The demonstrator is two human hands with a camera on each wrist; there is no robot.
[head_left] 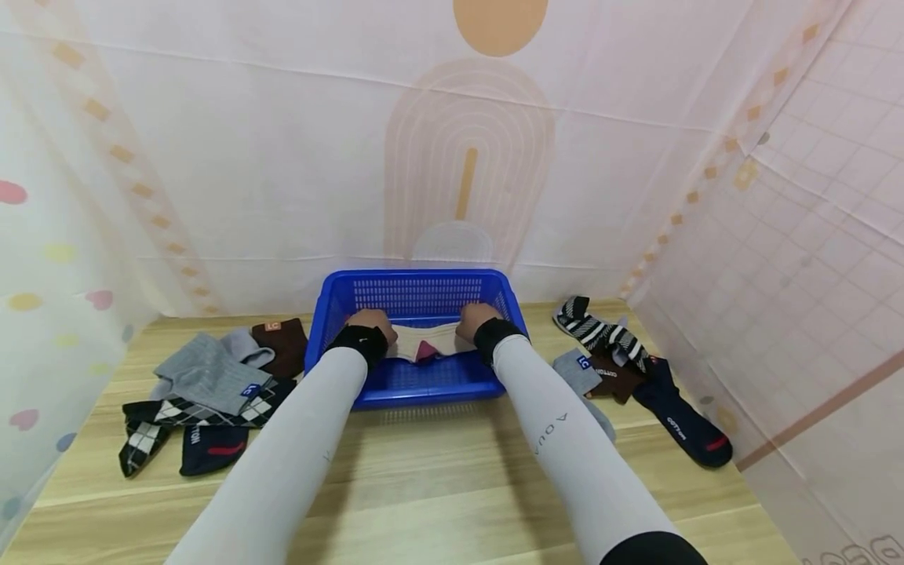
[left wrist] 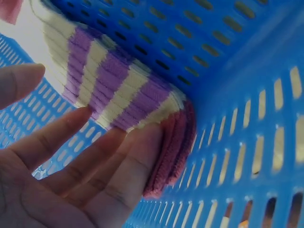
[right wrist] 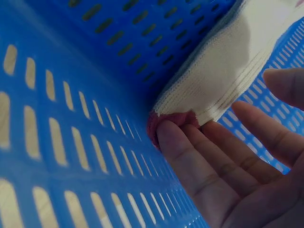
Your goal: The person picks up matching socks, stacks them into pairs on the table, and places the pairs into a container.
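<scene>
A cream sock (head_left: 445,339) with a dark pink patch lies across the inside of a blue plastic basket (head_left: 424,396). Both hands reach into the basket, one at each end of the sock. In the left wrist view, the fingertips of my left hand (left wrist: 90,175) touch the sock's purple-striped part (left wrist: 114,80) beside its dark pink cuff, with the thumb held apart. My right hand (right wrist: 237,171) touches the sock's dark pink toe (right wrist: 175,121) with extended fingertips, its thumb also apart from the cloth. From the head, the fingers are mostly hidden behind the hands (head_left: 370,322).
Left of the basket lies a pile of socks: grey (head_left: 208,373), brown (head_left: 282,345), black argyle (head_left: 144,447) and navy (head_left: 212,451). To its right are striped (head_left: 600,333), grey (head_left: 575,370), brown (head_left: 613,378) and navy (head_left: 681,420) ones. A patterned curtain (head_left: 282,157) hangs behind the wooden table (head_left: 424,486).
</scene>
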